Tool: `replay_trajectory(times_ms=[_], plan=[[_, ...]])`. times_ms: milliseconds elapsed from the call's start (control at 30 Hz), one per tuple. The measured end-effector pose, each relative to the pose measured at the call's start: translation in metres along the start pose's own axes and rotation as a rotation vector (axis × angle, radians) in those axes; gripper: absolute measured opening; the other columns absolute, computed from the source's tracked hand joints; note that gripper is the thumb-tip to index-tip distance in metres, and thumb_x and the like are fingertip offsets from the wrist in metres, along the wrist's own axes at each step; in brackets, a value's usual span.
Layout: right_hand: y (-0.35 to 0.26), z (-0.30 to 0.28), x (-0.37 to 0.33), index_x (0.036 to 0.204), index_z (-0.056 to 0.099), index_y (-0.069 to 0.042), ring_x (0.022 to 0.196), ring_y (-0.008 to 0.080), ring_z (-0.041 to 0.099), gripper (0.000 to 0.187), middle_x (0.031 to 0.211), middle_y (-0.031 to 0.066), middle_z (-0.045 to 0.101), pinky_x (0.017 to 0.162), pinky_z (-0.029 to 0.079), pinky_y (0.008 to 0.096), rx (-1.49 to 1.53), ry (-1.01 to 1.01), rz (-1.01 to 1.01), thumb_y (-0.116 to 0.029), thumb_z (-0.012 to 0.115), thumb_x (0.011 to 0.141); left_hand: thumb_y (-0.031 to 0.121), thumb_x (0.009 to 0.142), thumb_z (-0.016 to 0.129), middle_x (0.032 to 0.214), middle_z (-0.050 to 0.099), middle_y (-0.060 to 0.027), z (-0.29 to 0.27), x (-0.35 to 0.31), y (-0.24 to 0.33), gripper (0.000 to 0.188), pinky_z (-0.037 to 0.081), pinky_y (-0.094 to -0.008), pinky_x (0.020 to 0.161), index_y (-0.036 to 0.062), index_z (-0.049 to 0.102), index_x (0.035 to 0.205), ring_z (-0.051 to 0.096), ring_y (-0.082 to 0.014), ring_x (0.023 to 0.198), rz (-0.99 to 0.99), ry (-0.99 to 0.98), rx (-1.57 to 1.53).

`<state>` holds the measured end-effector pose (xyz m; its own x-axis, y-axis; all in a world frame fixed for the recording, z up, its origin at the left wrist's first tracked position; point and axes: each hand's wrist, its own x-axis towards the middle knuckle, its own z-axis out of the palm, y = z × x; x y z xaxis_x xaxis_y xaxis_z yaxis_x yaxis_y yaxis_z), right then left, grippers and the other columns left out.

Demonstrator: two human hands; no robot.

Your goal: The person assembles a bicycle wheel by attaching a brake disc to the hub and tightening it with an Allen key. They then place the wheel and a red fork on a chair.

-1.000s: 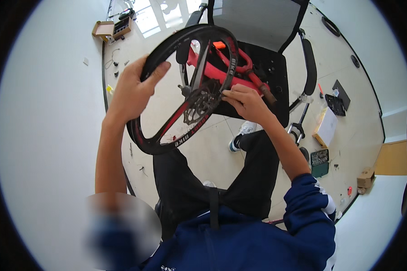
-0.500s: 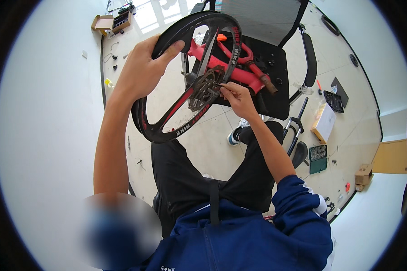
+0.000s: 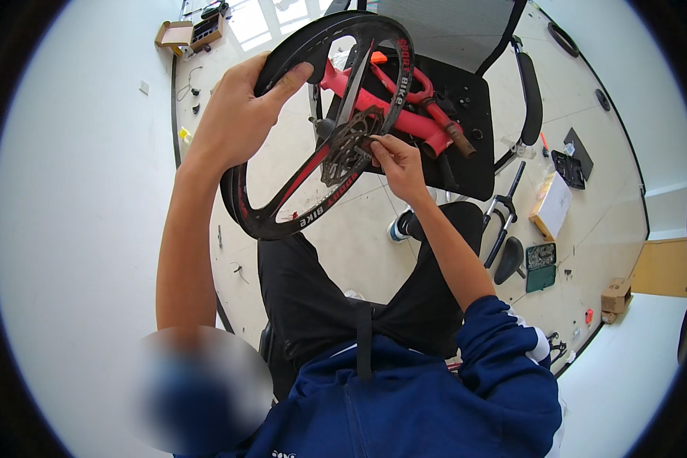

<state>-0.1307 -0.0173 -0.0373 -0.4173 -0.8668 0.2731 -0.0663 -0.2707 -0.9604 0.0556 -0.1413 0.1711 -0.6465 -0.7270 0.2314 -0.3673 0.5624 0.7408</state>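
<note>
both left hand (image 3: 244, 114) and right hand (image 3: 399, 164) at one black wheel (image 3: 301, 178)

the left grips the rim (image 3: 286, 227). the right is closed in a pinch beside the dark metal disc (image 3: 347, 150); whether on anything, i cannot tell. the wheel tilts between them, above the floor (image 3: 359, 252). beyond, a pinkish-red frame (image 3: 397, 114) lies on a chair seat (image 3: 477, 174); rightward lie a fork (image 3: 503, 210) and saddle (image 3: 509, 261).

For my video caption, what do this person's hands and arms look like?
The left hand and right hand are bare, with no gloves or watch visible. The right sleeve is navy and white, bunched on the forearm. The left sleeve is blurred; only dark blue shows.
</note>
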Motion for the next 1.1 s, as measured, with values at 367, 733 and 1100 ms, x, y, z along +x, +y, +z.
replay_trajectory(times_ms=[367,733,1100], plan=[[0.011,0.004,-0.002,0.109,0.067,0.004,0.069,0.0061,0.053,0.019,0.081,0.0003,0.06,0.06,0.043,0.0206,0.112,0.085,0.002,-0.009,0.058,0.098,0.048,0.093,0.062,0.054,0.037,0.0058,-0.001,0.001,-0.002,0.043,0.023,-0.0226,0.037,0.0065,0.055,0.084,0.03,-0.0032,0.04,0.017,0.013,0.014],[0.02,0.014,-0.009,0.108,0.068,0.003,0.067,0.0058,0.053,0.019,0.076,0.0003,0.06,0.058,0.04,0.0198,0.1,0.166,0.048,-0.009,0.057,0.098,0.047,0.093,0.061,0.054,0.038,0.0056,-0.001,0.0,-0.003,0.042,0.024,-0.0225,0.037,0.0065,0.055,0.084,0.03,-0.0031,0.04,0.005,0.01,0.0],[0.02,0.018,-0.008,0.111,0.067,0.004,0.07,0.0078,0.054,0.02,0.082,0.0004,0.06,0.063,0.045,0.022,0.148,0.159,-0.009,-0.007,0.056,0.098,0.05,0.092,0.061,0.06,0.047,-0.0001,-0.006,-0.003,0.006,0.05,0.035,-0.0273,0.053,0.0002,0.066,0.094,0.043,-0.0099,0.055,-0.086,-0.016,0.059]])
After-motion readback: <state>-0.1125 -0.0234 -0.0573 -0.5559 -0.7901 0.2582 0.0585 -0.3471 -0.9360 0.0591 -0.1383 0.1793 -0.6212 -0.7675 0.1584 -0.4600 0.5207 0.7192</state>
